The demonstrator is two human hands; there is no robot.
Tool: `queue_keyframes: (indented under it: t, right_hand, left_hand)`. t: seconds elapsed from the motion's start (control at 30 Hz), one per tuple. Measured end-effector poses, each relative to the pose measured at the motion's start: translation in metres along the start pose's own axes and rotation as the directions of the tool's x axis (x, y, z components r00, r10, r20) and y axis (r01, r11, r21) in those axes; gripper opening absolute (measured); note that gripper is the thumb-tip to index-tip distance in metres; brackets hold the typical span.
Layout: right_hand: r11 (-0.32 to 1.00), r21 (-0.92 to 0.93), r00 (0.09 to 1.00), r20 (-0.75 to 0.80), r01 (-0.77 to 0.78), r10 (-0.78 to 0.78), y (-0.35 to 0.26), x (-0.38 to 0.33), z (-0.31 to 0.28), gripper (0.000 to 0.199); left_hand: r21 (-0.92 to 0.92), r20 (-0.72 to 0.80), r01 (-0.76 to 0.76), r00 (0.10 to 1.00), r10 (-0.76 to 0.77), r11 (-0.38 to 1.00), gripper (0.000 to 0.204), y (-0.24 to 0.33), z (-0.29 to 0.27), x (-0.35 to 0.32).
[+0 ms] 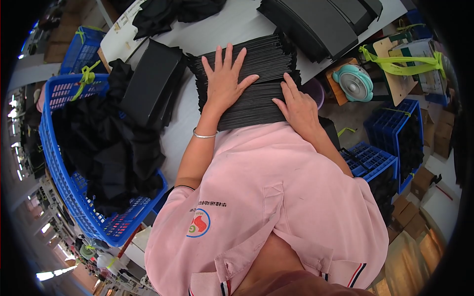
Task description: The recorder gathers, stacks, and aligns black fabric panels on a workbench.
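Pink shirt (276,172): closest of all, just below my hands.
Left hand (225,81): fingers fanned wide, palm down on the black stack (252,106).
Right hand (300,109): fingers moderately spread, tips touching the stack's right side.
Under my hands: packed rows of thin pieces, on the white counter (237,22).
Left of my left hand: black slabs (148,86), then a blue basket (101,233) with dark cloth.
Beyond my right hand: black panels (316,29).

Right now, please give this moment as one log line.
left hand: spread on black stack | right hand: on stack's right side | blue basket: left, black fabric inside
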State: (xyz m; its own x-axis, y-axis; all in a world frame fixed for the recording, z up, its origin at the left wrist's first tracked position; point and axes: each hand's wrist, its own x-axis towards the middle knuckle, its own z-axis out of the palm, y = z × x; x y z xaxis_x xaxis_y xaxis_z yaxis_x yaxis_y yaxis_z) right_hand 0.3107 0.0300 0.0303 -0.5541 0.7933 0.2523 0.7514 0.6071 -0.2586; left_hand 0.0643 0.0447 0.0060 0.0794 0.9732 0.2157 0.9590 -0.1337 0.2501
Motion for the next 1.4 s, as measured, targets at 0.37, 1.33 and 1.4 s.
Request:
queue_keyframes:
  t: [0.37,1.33,1.4]
  right_hand:
    - [1.0,0.002,0.999,-0.022,0.024,-0.024,-0.001,0.001,0.001,0.06]
    - [0.997,0.026,0.997,0.038,-0.068,0.067,-0.005,0.013,-0.005,0.056]
    - [0.998,0.028,0.998,0.04,-0.056,0.055,-0.004,0.013,-0.004,0.055]
  left_hand:
    - [0.008,0.004,0.003,1.0,-0.003,1.0,0.082,0.0,-0.001,0.0]
    - [-0.003,0.006,0.011,1.0,-0.011,1.0,0.075,0.0,0.0,0.0]
    - [-0.001,0.003,0.011,1.0,-0.011,1.0,0.075,0.0,-0.001,0.0]
